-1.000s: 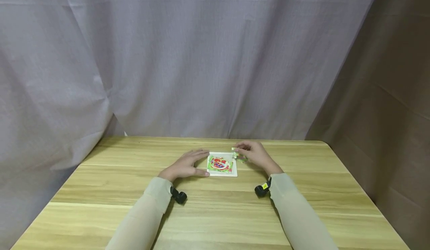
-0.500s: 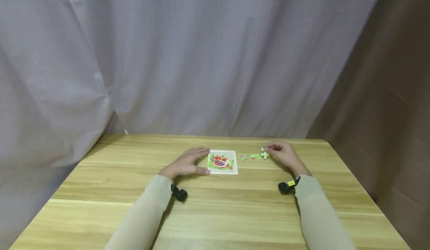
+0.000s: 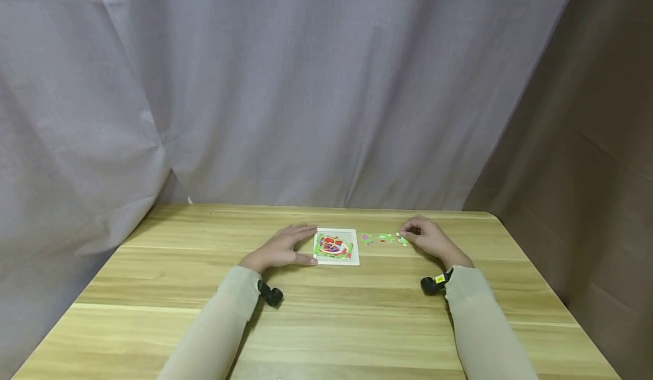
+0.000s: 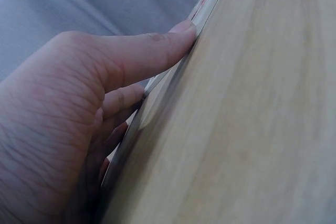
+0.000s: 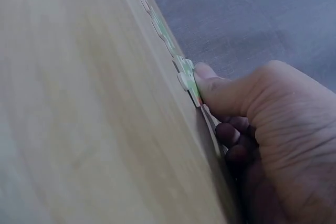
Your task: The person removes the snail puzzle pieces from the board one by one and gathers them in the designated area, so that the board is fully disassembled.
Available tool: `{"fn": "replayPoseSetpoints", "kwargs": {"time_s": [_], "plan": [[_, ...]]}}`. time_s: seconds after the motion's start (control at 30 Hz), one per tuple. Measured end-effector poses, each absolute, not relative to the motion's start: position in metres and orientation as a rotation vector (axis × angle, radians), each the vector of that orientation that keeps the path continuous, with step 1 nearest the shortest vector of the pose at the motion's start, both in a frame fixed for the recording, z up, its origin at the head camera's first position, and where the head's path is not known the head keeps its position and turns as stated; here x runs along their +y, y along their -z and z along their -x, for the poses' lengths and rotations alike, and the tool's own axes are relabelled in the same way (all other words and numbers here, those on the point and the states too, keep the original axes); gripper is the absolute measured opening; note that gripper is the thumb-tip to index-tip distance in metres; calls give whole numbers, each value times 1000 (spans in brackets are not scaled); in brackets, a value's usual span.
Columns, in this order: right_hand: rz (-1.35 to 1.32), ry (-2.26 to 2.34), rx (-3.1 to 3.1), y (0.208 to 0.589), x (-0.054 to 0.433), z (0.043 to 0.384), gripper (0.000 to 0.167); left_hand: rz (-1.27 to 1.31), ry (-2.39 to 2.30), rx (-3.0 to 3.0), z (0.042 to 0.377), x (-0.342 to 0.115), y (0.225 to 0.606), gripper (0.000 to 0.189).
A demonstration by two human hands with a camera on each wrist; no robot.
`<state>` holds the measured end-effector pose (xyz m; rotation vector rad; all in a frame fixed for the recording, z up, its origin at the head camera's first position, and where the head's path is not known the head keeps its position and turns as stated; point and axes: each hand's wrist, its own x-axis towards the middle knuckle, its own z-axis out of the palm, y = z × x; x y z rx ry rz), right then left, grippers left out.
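Note:
The left hand (image 3: 279, 249) touches a small white-framed jigsaw tray (image 3: 338, 264) at its left side, thumb at the near corner and fingers toward the far one. A thumb (image 4: 157, 51) lies straight against the tray's edge in the left wrist view. Inside the tray sits a red, green and white picture (image 3: 333, 246), with a bare strip along its top and right. The right hand (image 3: 429, 238) pinches a green and white puzzle piece (image 5: 188, 80) low at the tabletop, at the right end of a row of loose pieces (image 3: 377, 238). Its curled fingers partly hide that piece.
Wood-grain table (image 3: 326, 323) stretches around the tray and toward the front. A grey curtain (image 3: 306, 96) hangs behind its far edge, and a darker brown drape (image 3: 586, 159) hangs at the right. Black wrist cameras (image 3: 433, 285) sit near both cuffs.
The right hand has moved right, away from the tray's far right corner, carrying the puzzle piece, then lowered it beside the loose pieces. The left hand has stayed at the tray.

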<state>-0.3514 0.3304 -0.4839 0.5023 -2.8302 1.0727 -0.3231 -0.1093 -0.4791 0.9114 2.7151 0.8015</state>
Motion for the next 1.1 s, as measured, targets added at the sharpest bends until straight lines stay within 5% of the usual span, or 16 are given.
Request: {"fn": "replayPoseSetpoints", "kwargs": {"time_s": [1.1], "plan": [[-444,-1133,-2822,486,330,349,15,-910,-838,2717,323,-110,482,96]]}}
